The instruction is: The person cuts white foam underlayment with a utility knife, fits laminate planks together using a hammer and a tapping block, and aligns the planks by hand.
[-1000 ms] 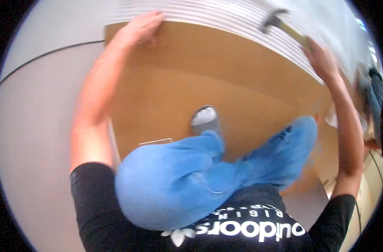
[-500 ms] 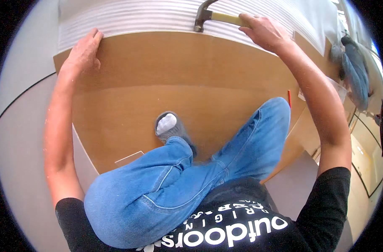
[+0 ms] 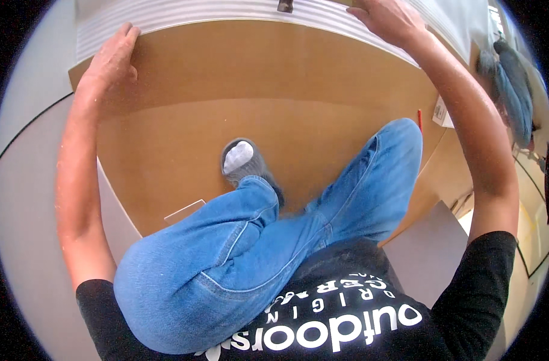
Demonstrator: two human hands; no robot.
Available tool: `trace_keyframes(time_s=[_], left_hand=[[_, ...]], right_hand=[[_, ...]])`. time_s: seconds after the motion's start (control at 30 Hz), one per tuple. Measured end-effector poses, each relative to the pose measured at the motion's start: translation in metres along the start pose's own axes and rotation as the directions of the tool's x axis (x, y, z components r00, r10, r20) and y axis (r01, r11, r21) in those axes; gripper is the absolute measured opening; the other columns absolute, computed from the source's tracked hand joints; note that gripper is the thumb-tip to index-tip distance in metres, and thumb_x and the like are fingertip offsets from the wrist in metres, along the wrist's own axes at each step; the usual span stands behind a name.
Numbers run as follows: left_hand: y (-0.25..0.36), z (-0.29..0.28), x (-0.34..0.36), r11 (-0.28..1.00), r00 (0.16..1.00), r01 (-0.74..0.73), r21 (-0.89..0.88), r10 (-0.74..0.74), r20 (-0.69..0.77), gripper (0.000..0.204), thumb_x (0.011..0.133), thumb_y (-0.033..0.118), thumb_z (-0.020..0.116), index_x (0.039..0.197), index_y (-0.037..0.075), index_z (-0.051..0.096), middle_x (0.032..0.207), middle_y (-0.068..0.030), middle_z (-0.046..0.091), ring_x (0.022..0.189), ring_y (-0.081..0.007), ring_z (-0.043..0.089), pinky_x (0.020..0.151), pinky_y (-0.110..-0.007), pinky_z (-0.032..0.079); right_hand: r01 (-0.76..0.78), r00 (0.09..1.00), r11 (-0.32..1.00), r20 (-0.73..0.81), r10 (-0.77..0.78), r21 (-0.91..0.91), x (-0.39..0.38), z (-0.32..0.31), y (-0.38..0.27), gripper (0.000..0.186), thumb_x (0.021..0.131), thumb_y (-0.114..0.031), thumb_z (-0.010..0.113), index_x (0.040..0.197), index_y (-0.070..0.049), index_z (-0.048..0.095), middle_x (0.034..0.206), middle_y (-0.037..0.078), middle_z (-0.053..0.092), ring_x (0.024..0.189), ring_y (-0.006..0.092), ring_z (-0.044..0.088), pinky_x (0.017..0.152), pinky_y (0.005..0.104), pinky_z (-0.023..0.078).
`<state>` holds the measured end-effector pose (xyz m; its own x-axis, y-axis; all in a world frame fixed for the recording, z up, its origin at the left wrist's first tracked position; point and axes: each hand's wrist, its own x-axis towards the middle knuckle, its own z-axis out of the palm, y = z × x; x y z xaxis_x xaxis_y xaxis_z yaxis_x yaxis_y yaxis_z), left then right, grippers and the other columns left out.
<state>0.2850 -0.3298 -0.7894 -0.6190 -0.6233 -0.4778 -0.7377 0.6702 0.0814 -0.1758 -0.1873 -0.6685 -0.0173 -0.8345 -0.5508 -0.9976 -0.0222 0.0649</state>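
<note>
Resting our loosely spread left hand (image 3: 111, 59) at the flat brown wooden panel's (image 3: 256, 63) edge | our right hand (image 3: 390, 21) apparently gripping dark-metal-headed hammer (image 3: 285, 6) | likely stiff, head-heavy; best held at far end

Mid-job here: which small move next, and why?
Probably tilt the view up slightly before any tap: the picture's upper edge cuts off most of the hammer at the right hand, leaving its aim hard to judge. The left hand rests on the brown board.

Brown board (image 3: 190, 129) beneath one foot (image 3: 239, 159)
</note>
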Motion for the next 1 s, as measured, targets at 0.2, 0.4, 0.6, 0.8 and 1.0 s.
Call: trace_keyframes(time_s=[0.2,0.4,0.6,0.8,1.0], left_hand=[[0.009,-0.003,-0.001,0.999,0.999,0.033,0.023,-0.033,0.002,0.093,0.054,-0.004,0.092,0.136,0.001,0.049,0.138,-0.0208,0.053,0.129,-0.044,0.054,0.109,-0.048,0.05],[-0.002,0.005,-0.003,0.999,0.998,-0.026,0.021,0.027,-0.051,0.077,0.054,-0.008,0.089,0.122,-0.002,0.052,0.131,-0.0185,0.055,0.119,-0.0445,0.058,0.098,-0.049,0.055],[0.005,0.007,-0.003,0.999,0.995,-0.024,0.024,0.026,-0.092,0.077,0.056,-0.009,0.088,0.123,-0.001,0.052,0.131,-0.0184,0.055,0.121,-0.044,0.057,0.1,-0.048,0.054],[0.006,0.01,-0.004,0.999,0.991,-0.033,0.021,0.035,-0.132,0.075,0.057,-0.012,0.085,0.123,-0.002,0.052,0.129,-0.019,0.055,0.119,-0.0439,0.058,0.101,-0.048,0.055],[0.012,0.005,0.0,0.999,0.998,0.029,-0.024,-0.03,-0.061,0.078,0.053,-0.018,0.082,0.123,-0.004,0.051,0.128,-0.0189,0.057,0.12,-0.0442,0.058,0.099,-0.047,0.056]], right_hand=[[-0.024,0.999,1.0,0.041,0.024,0.001,0.004,0.006,0.005,0.031,0.1,-0.039,0.059,0.116,-0.013,0.063,0.094,0.022,0.073,0.091,0.0456,0.07,0.079,0.0574,0.053],[0.034,0.999,0.998,0.044,-0.032,-0.058,0.0,-0.002,-0.005,0.033,0.101,-0.042,0.058,0.12,-0.015,0.064,0.101,0.02,0.074,0.097,0.0432,0.07,0.081,0.0563,0.053],[-0.045,0.997,0.998,0.056,0.048,-0.049,-0.004,0.002,-0.013,0.034,0.101,-0.041,0.059,0.121,-0.014,0.063,0.098,0.022,0.073,0.096,0.0444,0.07,0.081,0.0565,0.053],[0.034,0.999,0.999,0.016,-0.034,-0.029,0.004,0.012,-0.009,0.032,0.101,-0.039,0.058,0.117,-0.012,0.063,0.096,0.022,0.073,0.095,0.0445,0.07,0.08,0.0581,0.053],[0.03,0.999,0.999,0.013,-0.029,-0.022,0.015,0.004,-0.017,0.031,0.101,-0.039,0.058,0.116,-0.012,0.063,0.095,0.021,0.073,0.091,0.0451,0.07,0.077,0.0572,0.053]])
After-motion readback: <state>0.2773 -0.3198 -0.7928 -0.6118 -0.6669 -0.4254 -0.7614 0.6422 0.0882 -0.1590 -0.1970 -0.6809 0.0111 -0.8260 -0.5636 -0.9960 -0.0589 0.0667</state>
